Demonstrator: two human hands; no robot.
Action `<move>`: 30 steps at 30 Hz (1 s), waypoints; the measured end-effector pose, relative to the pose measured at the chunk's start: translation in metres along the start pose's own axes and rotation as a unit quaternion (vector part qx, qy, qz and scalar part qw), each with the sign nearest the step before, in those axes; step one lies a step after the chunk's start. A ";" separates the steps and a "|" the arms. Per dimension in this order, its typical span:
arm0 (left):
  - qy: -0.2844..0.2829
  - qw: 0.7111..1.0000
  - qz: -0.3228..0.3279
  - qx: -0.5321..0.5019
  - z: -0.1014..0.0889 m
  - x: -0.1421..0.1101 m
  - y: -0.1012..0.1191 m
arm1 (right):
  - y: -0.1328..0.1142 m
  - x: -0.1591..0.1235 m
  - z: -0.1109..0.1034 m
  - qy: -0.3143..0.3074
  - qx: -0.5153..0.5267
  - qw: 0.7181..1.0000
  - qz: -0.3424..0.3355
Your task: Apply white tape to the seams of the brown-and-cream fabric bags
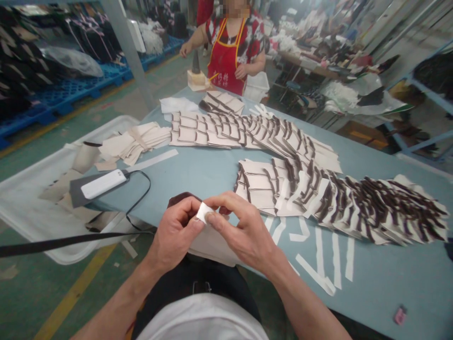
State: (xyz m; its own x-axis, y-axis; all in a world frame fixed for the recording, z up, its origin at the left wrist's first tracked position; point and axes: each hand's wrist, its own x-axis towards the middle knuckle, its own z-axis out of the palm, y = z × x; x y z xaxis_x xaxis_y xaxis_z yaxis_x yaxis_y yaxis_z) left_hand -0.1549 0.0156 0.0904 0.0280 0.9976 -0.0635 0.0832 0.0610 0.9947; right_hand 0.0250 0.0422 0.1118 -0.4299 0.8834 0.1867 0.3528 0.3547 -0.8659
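Note:
Close to my body, at the table's near edge, both hands meet over a small white strip [203, 212]. My left hand [177, 233] pinches it from one side, thumb against fingers. From the other side my right hand [244, 231] grips it between thumb and forefinger. Below the hands hangs a cream fabric piece [214, 245] with a dark brown edge; how the fingers hold it is partly hidden. Right of my hands, several loose white strips [320, 252] lie on the blue-grey table [198, 172], near overlapping rows of cream pieces with dark edges [354, 203].
A white power bank [103, 184] with a black cable lies at the left, beside a white bin [31, 198] holding cream pieces. A tied bundle [138, 141] lies behind. A pink object [400, 314] sits front right. Across the table stands a person in a red apron [226, 59].

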 end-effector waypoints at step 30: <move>0.019 0.998 0.004 0.063 -0.026 0.014 0.006 | -0.013 -0.005 -0.035 -0.053 0.187 0.966 0.170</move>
State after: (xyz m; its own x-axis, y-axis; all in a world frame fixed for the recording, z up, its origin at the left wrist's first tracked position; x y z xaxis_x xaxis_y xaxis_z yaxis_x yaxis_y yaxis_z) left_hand -0.1800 0.0310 0.0980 -0.0081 0.9987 -0.0494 0.2083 0.0500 0.9768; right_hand 0.0517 0.0441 0.1384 -0.4319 0.8858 -0.1697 0.1720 -0.1038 -0.9796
